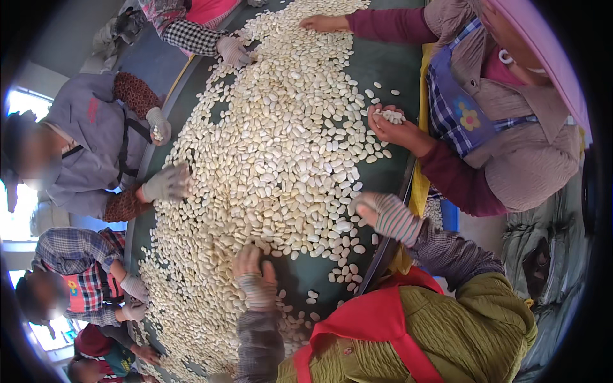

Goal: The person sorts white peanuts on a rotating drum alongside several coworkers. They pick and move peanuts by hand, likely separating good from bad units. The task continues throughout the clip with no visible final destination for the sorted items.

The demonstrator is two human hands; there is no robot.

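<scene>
A broad layer of white beans (287, 158) covers much of a dark green conveyor belt (311, 270). My left hand (256, 275) wears a fingerless knit glove. It rests on the near part of the beans, its thumb apart from the fingers, and the fingertips touch them. My right hand (383, 213), in a striped fingerless glove, is at the right margin of the beans near the belt's edge. Its fingers are curled and slightly blurred, so whether beans are inside is hidden. A few loose beans (346, 273) lie on the belt between my hands.
To the right, a person cups beans in one hand (390, 122) and reaches into them with the other (325, 23). Across the belt, several people work with gloved hands (165, 183). A metal rim (383, 258) and yellow sheeting (420, 186) edge the near side.
</scene>
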